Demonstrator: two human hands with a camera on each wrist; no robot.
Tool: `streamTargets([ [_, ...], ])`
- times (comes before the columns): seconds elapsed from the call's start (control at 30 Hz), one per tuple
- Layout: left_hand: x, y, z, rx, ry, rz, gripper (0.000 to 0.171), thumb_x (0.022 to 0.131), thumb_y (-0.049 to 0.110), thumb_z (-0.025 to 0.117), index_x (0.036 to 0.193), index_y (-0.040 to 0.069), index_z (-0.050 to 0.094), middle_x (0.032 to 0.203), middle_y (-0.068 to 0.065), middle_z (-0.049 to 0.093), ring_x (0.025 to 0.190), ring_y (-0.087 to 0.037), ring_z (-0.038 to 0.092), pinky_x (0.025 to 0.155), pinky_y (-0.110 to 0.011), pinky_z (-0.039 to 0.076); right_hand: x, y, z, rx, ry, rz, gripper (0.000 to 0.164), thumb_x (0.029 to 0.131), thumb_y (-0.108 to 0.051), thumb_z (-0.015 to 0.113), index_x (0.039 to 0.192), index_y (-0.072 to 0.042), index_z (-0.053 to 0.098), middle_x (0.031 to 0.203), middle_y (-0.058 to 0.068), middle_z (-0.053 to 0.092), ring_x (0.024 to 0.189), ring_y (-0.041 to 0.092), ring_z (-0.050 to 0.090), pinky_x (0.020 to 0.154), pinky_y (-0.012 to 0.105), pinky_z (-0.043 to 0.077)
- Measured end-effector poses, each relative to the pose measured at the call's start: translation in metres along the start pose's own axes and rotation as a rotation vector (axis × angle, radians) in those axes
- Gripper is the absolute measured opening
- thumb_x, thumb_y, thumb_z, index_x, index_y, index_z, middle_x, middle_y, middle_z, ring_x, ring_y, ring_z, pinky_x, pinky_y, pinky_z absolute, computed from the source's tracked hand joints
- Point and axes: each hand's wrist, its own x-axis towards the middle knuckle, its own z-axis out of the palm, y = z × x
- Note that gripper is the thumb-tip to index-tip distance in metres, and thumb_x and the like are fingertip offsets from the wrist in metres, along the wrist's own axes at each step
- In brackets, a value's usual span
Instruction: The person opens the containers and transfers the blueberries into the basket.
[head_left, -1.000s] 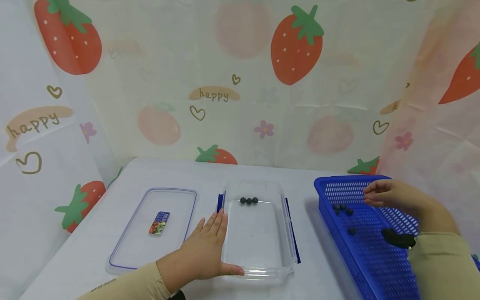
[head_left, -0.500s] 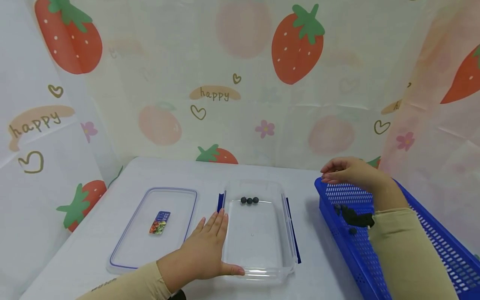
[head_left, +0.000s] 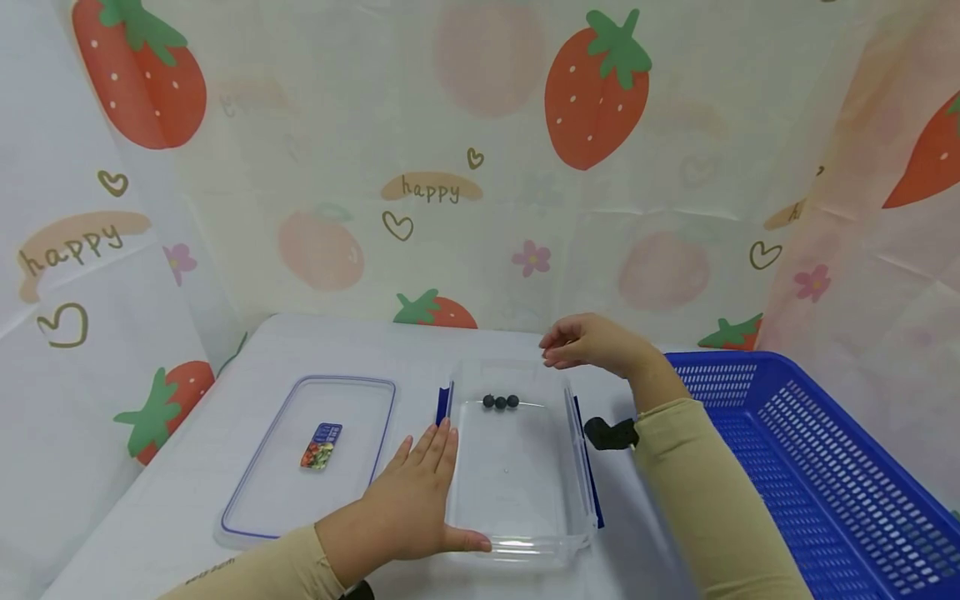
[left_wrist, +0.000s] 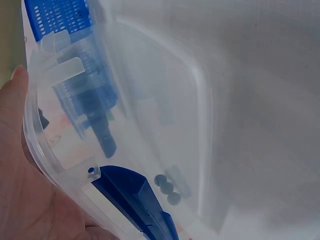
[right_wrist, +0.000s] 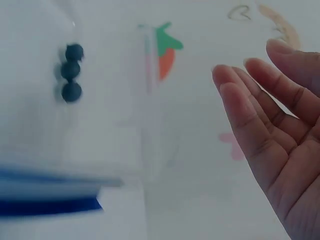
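Observation:
Three blueberries [head_left: 500, 402] lie in a row near the far end of a clear plastic container [head_left: 510, 546], and they show in the right wrist view too. My left hand [head_left: 408, 500] rests along the container's left side, fingers straight, thumb on its near rim. My right hand [head_left: 600, 346] is raised above the container's far right corner with its fingers bent. In the right wrist view the fingers [right_wrist: 240, 107] curve loosely apart, and no berry shows among them. The thumb's grip is not clear, so whether anything is pinched is hidden.
A blue perforated basket [head_left: 795, 375] stands at the right, partly covered by my right sleeve. The clear lid [head_left: 277, 500] with a printed label [head_left: 322, 446] lies left of the container. Blue side clips [head_left: 442, 406] stick out from the container. A printed curtain [head_left: 487, 208] hangs behind the table.
My right hand has moved left from above the basket to above the container's far right corner. The left hand and the three berries in the container have stayed in place.

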Motion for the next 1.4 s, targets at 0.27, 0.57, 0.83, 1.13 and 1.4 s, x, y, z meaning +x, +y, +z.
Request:
streamTargets([
  [0.27,0.0,-0.001,-0.001,-0.02,0.002,-0.003,0.125,0.061,0.088,0.037,0.145,0.0,0.012,0.152,-0.016,0.006,0.139,-0.032,0.007,0.108,-0.052,0.011,0.04,0.001,0.051,-0.041,0.034,0.096,0.027,0.083,-0.009,0.067,0.107,0.002,0.061,0.097,0.012,0.064,0.091,0.025,0.062,0.082,0.032,0.05],
  [0.57,0.001,-0.002,0.002,-0.008,0.007,0.002,0.129,0.056,0.093,0.027,0.146,0.001,0.013,0.152,-0.016,0.007,0.139,-0.031,0.008,0.108,-0.052,0.012,0.071,0.009,0.082,-0.056,0.088,0.242,0.025,0.082,-0.009,0.067,0.105,0.0,0.065,0.09,0.006,0.067,0.092,0.028,0.063,0.081,0.031,0.05],
  [0.83,0.002,-0.004,0.004,0.023,0.014,0.011,0.13,0.056,0.094,0.023,0.145,0.0,0.013,0.152,-0.017,0.008,0.139,-0.031,0.008,0.108,-0.052,0.013,0.076,0.021,0.087,-0.018,0.098,0.309,0.024,0.082,-0.002,0.065,0.105,0.004,0.065,0.095,0.01,0.067,0.085,0.022,0.063,0.078,0.03,0.051],
  [1.13,0.002,-0.004,0.003,0.014,0.004,0.008,0.128,0.058,0.092,0.027,0.145,0.0,0.013,0.152,-0.017,0.007,0.139,-0.032,0.008,0.108,-0.052,0.013,0.076,0.028,0.094,-0.255,0.046,0.35,0.026,0.08,-0.008,0.068,0.105,-0.004,0.066,0.084,0.003,0.065,0.076,0.015,0.059,0.077,0.032,0.049],
  [1.4,0.002,-0.005,0.003,0.016,0.01,0.014,0.125,0.061,0.09,0.033,0.145,0.0,0.013,0.151,-0.018,0.008,0.138,-0.032,0.009,0.108,-0.052,0.013,0.077,0.032,0.1,-0.323,0.003,0.339,0.026,0.078,-0.005,0.069,0.104,-0.007,0.067,0.088,0.001,0.064,0.081,0.014,0.059,0.081,0.032,0.048],
])
